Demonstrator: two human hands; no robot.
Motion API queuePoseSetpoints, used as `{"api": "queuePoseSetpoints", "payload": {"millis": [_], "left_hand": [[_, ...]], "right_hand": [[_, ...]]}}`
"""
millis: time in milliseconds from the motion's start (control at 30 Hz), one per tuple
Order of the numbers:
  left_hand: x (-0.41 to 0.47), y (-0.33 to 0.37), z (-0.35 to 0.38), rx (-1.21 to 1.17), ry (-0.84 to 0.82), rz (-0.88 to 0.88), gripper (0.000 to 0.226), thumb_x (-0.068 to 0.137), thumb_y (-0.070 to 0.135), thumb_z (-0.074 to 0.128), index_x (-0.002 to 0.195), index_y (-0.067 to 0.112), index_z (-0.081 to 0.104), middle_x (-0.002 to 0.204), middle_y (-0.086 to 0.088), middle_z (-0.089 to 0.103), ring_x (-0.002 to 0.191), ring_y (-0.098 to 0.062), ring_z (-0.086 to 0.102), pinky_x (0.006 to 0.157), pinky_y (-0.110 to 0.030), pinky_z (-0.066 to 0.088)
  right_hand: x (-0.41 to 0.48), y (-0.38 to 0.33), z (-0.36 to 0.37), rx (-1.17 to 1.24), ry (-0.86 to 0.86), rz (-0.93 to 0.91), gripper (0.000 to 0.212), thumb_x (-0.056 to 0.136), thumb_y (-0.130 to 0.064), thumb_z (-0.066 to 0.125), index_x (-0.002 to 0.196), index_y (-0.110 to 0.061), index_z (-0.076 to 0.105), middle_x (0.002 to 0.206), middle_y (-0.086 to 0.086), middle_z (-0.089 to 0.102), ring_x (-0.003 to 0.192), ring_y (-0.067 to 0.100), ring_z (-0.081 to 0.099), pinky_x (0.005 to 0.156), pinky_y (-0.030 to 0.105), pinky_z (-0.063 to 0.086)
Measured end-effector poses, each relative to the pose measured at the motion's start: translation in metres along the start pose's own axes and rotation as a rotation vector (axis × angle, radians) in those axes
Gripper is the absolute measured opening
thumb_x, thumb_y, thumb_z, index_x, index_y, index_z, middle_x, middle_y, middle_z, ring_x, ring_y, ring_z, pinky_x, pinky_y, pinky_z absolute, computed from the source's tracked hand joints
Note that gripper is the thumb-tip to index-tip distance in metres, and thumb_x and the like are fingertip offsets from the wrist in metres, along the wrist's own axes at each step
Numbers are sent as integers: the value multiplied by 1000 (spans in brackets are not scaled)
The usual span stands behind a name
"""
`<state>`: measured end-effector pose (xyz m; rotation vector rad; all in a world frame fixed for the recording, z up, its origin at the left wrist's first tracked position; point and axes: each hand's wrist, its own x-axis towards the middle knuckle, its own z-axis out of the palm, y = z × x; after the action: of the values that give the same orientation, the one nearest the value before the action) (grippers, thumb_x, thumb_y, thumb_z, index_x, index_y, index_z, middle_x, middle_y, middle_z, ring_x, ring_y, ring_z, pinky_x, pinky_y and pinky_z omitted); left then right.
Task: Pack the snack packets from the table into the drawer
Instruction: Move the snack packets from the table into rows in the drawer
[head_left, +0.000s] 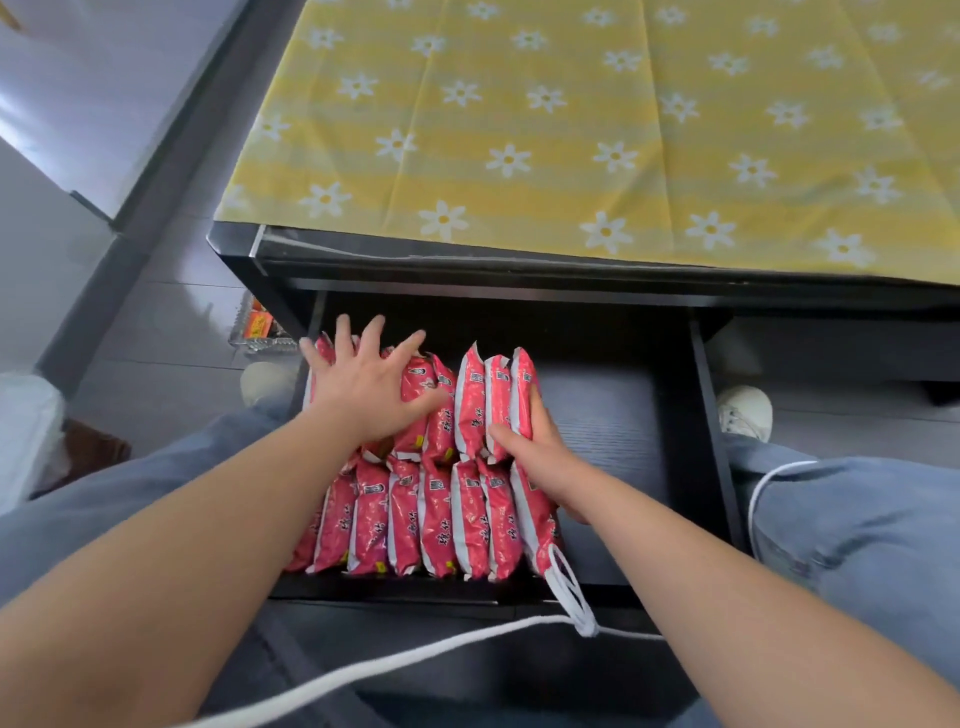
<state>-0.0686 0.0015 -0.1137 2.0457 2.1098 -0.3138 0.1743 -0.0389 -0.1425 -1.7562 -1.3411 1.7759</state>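
Below the table (519, 130) edge, at 6 o'clock from its yellow cloth, the drawer (623, 415) stands pulled out over my knees. In the head view, the only one, the snack packets (457, 519) stand on edge in two rows, far and near. They fill the 9 o'clock half of the drawer, and the 3 o'clock half shows bare dark floor. My left hand (363, 395) lies flat with spread fingers on the tops of the far row; it presses and does not grip. My right hand (535, 452) clasps the last packets at the 3 o'clock end of that row, with the thumb on their near edge and the fingers along the outer face.

I judge the step is to close up this row. To do it well, I should push gently toward 9 o'clock with the right hand while the left holds the tops down, so that no packet tips over. The white cord (415, 654) loops over the drawer's near wall at 5 o'clock and touches a packet, so it is better to lift it away.

My right fingertips are hidden behind the packet, and the 9 o'clock end of the far row lies under my left hand. The table is cut off at 12 and 3 o'clock, so I cannot tell if packets remain there.
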Motion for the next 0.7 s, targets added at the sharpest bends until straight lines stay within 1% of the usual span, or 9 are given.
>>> {"api": "queuePoseSetpoints", "payload": {"millis": [67,133,200,300,400,467,567,633,700], "left_hand": [[6,3,9,35,-110,8,113,58,109,2,158,55,5,172,-5,20,158,-44,4,111,-81,-3],[3,6,16,23,-182,1,118,54,109,0,157,53,10,168,-6,28,155,-45,15,111,-82,6],[-2,6,23,11,-203,-9,121,52,109,-2,156,49,18,163,-6,34,150,-43,29,112,-79,17],[-4,4,24,10,-206,-22,118,56,108,4,155,47,24,160,-6,39,145,-40,38,112,-76,22],[-2,3,22,-6,-253,-24,120,54,109,5,155,47,24,162,-6,36,147,-40,37,113,-76,20],[1,5,16,-33,-269,-50,122,52,110,4,154,49,28,164,-6,35,150,-40,32,113,-78,13],[2,15,6,-31,-83,-57,110,64,105,4,148,46,44,165,-6,34,156,-37,19,110,-82,-4],[1,25,4,-52,31,-6,100,73,99,8,151,45,39,168,-6,29,158,-36,10,111,-80,-9],[3,39,2,-67,31,86,99,75,97,6,158,46,24,172,-4,21,159,-35,5,113,-79,-8]], "right_hand": [[-5,7,7,-70,102,48,104,88,-76,58,160,-50,-13,175,1,0,158,35,18,124,61,24],[-9,16,19,-131,123,82,110,82,-85,53,155,-53,-24,173,-1,-19,160,35,7,126,60,17],[-11,22,26,-146,109,49,115,79,-87,54,152,-53,-29,173,-4,-20,160,32,7,126,58,18],[-8,19,18,-123,75,27,118,82,-77,64,157,-49,-23,173,-4,-7,158,29,17,124,58,27],[-10,19,14,-106,30,28,122,80,-73,70,158,-49,-20,172,-6,-2,155,27,22,123,56,31],[-12,16,11,-88,18,26,120,76,-79,65,158,-51,-19,172,-8,0,155,27,23,122,55,32],[-15,13,6,18,53,-15,102,77,-90,45,158,-57,-6,172,-10,11,156,25,23,123,58,30],[-18,14,4,46,110,-20,96,75,-97,34,157,-61,0,170,-8,18,156,26,26,121,62,31],[-23,16,4,26,114,-12,94,72,-101,28,153,-67,-5,173,-8,10,159,27,20,123,63,28]]}}
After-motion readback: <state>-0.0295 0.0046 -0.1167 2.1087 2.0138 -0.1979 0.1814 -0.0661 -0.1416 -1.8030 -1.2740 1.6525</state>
